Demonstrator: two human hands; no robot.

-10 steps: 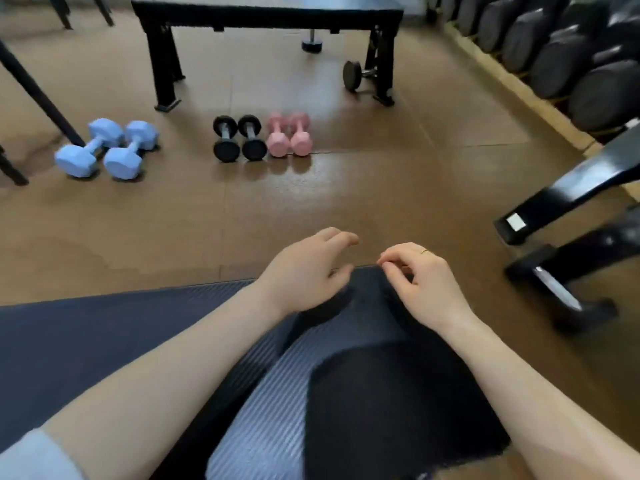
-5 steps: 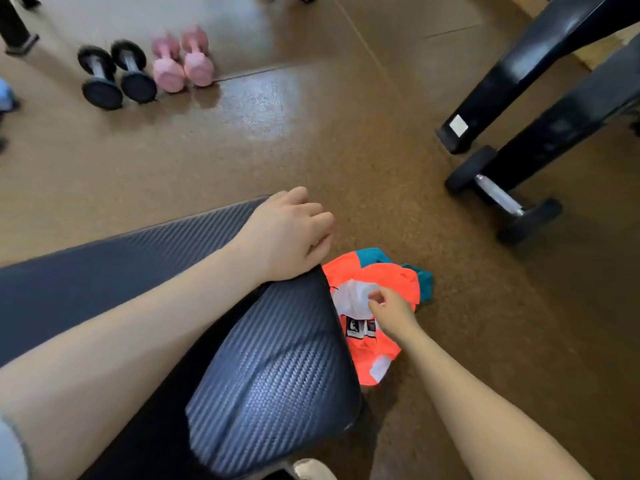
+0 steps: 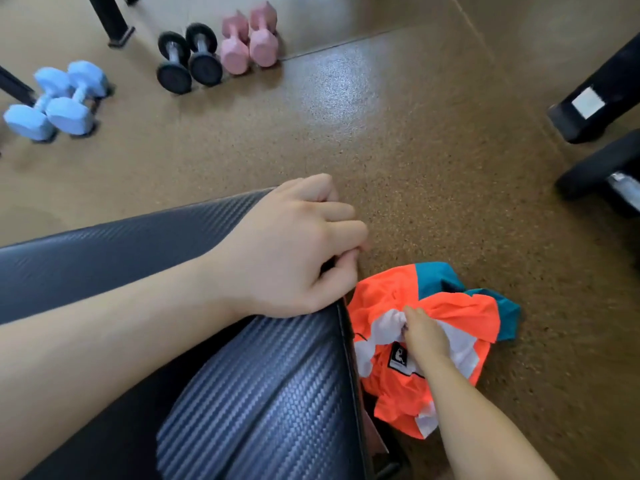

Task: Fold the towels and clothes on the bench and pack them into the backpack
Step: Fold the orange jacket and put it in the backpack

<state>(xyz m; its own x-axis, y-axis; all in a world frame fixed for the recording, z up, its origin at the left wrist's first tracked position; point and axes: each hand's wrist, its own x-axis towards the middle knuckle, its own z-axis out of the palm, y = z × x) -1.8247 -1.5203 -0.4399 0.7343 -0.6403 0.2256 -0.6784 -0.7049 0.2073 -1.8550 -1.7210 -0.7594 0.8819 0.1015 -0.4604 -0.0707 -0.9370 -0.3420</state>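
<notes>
A: Bench [image 3: 259, 393] pad nearest. L hand [image 3: 291, 251] rests at its end, fingers curled, holding nothing.
B: R hand [image 3: 420, 336] pinches the orange garment [image 3: 446, 306], crumpled on the floor beside bench.
A: Handling?
B: Prob. light, limp, slick. Take at shoulders/hem. Dumbbells [image 3: 52, 102] far back.

Table [image 3: 104, 258]: dark padded bench top with a woven texture; the left hand [image 3: 291, 251] rests on its far right corner.
Floor [image 3: 398, 140]: brown and speckled; a crumpled orange, white and teal garment [image 3: 391, 299] lies beside the table's right edge.
Floor, far side: blue dumbbells [image 3: 55, 102], black dumbbells [image 3: 188, 58], pink dumbbells [image 3: 249, 39].
</notes>
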